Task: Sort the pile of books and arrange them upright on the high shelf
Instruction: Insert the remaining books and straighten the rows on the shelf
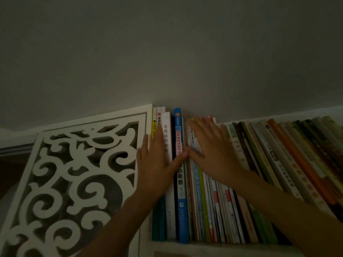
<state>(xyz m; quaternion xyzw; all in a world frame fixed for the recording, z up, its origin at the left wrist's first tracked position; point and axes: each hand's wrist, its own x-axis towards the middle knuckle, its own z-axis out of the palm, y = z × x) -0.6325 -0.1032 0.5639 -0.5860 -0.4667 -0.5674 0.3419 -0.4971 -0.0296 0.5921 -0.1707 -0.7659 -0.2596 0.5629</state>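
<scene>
surroundings: white carved panel [74,173] with scroll cut-outs closes the shelf's left end; grey wall [167,52] above
books [213,201]: thin paperback spines, upright along high shelf [204,247], packed from left end; right-hand ones lean
blue book [181,182]: tall glossy spine, near left end
white book [168,138]: left of blue one
left hand [156,164]: fingers straight, flat on leftmost spines, holds nothing
right hand [211,151]: fingers spread flat, pressing spines right of blue book; thumbs touch

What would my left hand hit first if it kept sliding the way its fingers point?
Probably nothing solid: the left hand lies flat on the book spines, fingers aimed upward along them, so it would slide past their tops toward the wall.
</scene>
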